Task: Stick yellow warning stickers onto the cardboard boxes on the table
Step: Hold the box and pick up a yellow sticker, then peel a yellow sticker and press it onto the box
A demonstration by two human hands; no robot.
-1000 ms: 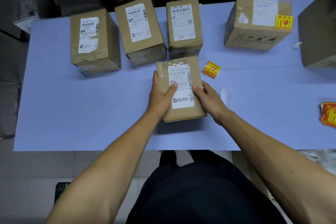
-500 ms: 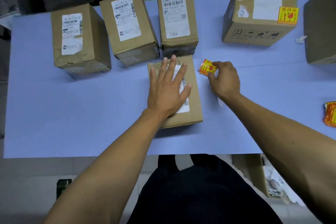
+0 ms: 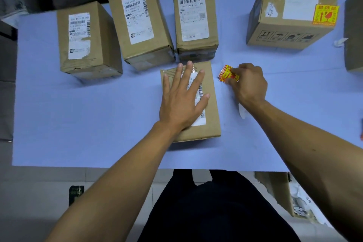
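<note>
1. The near box [image 3: 213, 104] is pinned flat to the bench [image 3: 78, 124] by the left hand [image 3: 181, 102], palm down, fingers spread, nothing gripped.
2. Just right of that box, the sticker stack [image 3: 227, 74] is pinched by the curled fingers of the right hand [image 3: 249, 84].
3. The picking-up step is judged in hand; next, one sticker must be peeled and pressed onto that box's bare cardboard.
4. Behind that box, three boxes appear unstickered; the far-right box [image 3: 290, 31] is already stickered.

Dim, cool overhead light: worktop [image 3: 78, 114] evenly lit, soft shadows under left-hand boxes [image 3: 88, 39], background beyond far edge nearly black, wide-angle bowing toward the frame edges, slight softness on label print, no glare.
</note>
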